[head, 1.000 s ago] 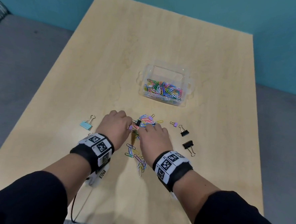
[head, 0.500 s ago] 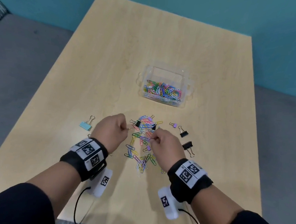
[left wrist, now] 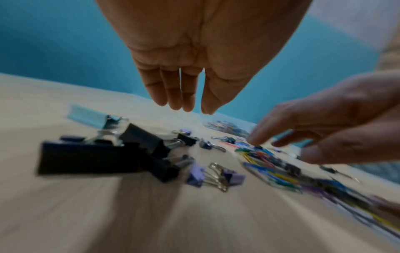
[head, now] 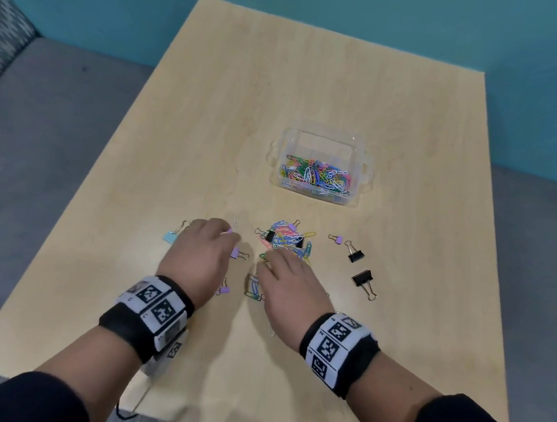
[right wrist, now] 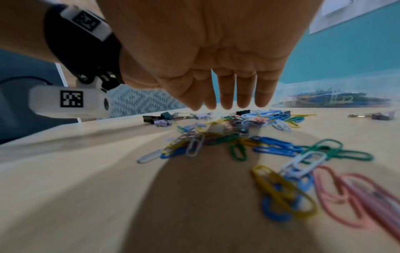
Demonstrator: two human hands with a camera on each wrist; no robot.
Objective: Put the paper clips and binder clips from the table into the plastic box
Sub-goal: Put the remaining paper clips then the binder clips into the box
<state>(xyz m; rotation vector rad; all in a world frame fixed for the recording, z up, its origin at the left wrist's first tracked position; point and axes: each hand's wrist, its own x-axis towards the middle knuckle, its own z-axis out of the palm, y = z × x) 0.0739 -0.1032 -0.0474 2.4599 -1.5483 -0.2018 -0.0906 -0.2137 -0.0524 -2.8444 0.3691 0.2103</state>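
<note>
A clear plastic box (head: 357, 186) holding several coloured paper clips stands past the middle of the table. Nearer to me lies a pile of paper clips (head: 288, 236) mixed with small black binder clips. My left hand (head: 226, 238) hovers flat just left of the pile, fingers straight (left wrist: 173, 95) and holding nothing, above black binder clips (left wrist: 90, 157). A purple binder clip (head: 235, 253) lies by its thumb. My right hand (head: 269, 259) lies flat over the pile's near edge with straight fingers (right wrist: 227, 95), and loose paper clips (right wrist: 238, 142) are under it.
A light blue binder clip (head: 171, 237) lies left of my left hand. Two black binder clips (head: 356, 256) (head: 362, 278) and a small purple one (head: 337, 238) lie right of the pile. The wooden table (head: 278, 80) ends close to me.
Both hands pinched at clips by the pile half a second ago. Their fingers have since straightened, and the hands now lie flat over the clips.
</note>
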